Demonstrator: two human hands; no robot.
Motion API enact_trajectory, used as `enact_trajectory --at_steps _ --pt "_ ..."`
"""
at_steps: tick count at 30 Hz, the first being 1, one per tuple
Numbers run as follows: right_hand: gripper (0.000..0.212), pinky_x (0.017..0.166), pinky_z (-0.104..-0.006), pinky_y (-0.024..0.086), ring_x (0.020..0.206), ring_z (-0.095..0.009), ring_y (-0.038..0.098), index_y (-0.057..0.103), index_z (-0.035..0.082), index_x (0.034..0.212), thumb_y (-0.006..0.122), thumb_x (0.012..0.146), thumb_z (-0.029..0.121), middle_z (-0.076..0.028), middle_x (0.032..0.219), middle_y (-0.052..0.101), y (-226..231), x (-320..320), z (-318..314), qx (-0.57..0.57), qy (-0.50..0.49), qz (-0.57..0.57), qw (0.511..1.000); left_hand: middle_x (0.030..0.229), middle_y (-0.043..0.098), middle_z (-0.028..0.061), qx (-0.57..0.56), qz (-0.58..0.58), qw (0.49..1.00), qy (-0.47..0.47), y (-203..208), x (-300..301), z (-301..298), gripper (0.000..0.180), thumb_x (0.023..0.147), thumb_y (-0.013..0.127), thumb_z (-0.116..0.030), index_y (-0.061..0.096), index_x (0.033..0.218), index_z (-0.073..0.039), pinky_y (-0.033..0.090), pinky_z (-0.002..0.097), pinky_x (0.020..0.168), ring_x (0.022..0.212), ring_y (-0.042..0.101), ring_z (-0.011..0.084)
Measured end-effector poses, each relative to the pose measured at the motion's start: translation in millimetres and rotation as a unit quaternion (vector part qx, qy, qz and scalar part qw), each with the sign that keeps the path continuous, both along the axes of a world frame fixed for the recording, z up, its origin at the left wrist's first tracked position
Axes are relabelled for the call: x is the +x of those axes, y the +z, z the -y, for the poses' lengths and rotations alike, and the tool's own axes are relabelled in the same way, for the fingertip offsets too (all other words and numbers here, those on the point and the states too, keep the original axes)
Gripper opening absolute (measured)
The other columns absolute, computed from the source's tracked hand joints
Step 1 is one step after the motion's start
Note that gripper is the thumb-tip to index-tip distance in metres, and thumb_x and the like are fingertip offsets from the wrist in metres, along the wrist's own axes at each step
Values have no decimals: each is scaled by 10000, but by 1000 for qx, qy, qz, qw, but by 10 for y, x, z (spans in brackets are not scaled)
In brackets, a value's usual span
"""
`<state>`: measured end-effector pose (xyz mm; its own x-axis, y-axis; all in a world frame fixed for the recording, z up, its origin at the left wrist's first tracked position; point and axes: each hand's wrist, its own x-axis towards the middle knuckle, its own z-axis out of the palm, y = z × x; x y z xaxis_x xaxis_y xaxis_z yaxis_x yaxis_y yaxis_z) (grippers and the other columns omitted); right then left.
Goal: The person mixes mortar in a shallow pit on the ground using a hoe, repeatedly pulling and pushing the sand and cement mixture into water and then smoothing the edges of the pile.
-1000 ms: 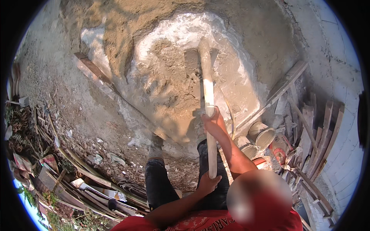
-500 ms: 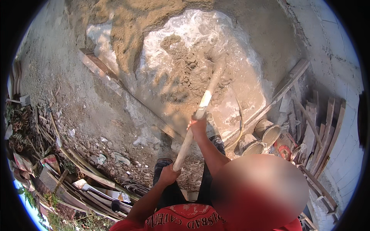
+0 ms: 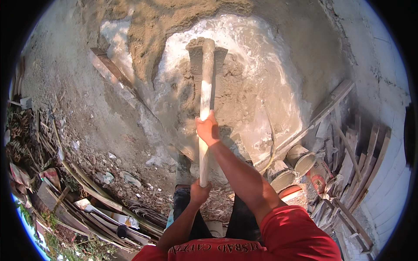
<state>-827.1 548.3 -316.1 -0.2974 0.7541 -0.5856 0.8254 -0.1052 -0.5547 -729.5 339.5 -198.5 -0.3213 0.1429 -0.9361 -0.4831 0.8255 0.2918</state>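
Observation:
Both my hands are wrapped round the wooden handle of a hoe (image 3: pixel 204 155). My left hand (image 3: pixel 200 192) closes on its lower end, near my body. My right hand (image 3: pixel 207 128) grips farther up the handle. The wide, mortar-coated blade (image 3: pixel 220 54) is at the far end, above or against the wet grey mortar (image 3: pixel 250 91); its contact is hard to judge. Whitish water lies round the mortar's far edge, beside a bank of brown sand (image 3: pixel 146 48).
Wooden boards border the mix on the left (image 3: pixel 111 69) and right (image 3: pixel 333 101). Two dirty buckets (image 3: pixel 301 159) stand on the right, near stacked planks (image 3: pixel 370 154) and a white wall (image 3: pixel 387 104). A thin hose (image 3: pixel 273 137) curves beside the mix. Scrap wood and poles (image 3: pixel 98 189) lie lower left.
The hoe's head has risen out of the mortar and swung left and away from me, so its blade now shows. My right hand has moved left and farther forward.

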Motion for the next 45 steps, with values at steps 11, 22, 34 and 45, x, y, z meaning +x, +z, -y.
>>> enact_trajectory --at_steps 11,22,34,45 --pt "548 935 -459 526 1080 -459 643 450 -120 1251 662 868 210 -341 1114 648 -139 13 -1565 -153 178 96 967 652 567 28 92 209 929 291 -41 594 -1857 154 833 705 -101 588 884 -15 409 324 407 481 534 125" --pt "178 449 -300 441 499 -140 532 518 2 1008 614 881 81 -48 704 555 1111 1603 -1388 -113 -253 -31 960 899 691 230 38 202 961 -187 813 652 -1225 487 823 759 -276 624 1200 1 539 442 749 817 673 356" --pt "123 436 -346 451 484 -189 531 526 59 807 595 900 101 -55 615 509 -75 1383 -48 -288 -400 -104 864 983 691 263 8 45 938 -345 573 -569 -90 415 801 727 -267 661 1131 -23 523 486 858 984 661 438" --pt "269 418 -349 462 491 -184 536 441 76 1054 650 886 65 -68 733 524 585 1161 1180 -377 -398 -120 828 896 707 249 -96 47 955 -276 1243 -246 1047 462 804 751 -340 665 1124 -18 559 467 772 890 712 400"
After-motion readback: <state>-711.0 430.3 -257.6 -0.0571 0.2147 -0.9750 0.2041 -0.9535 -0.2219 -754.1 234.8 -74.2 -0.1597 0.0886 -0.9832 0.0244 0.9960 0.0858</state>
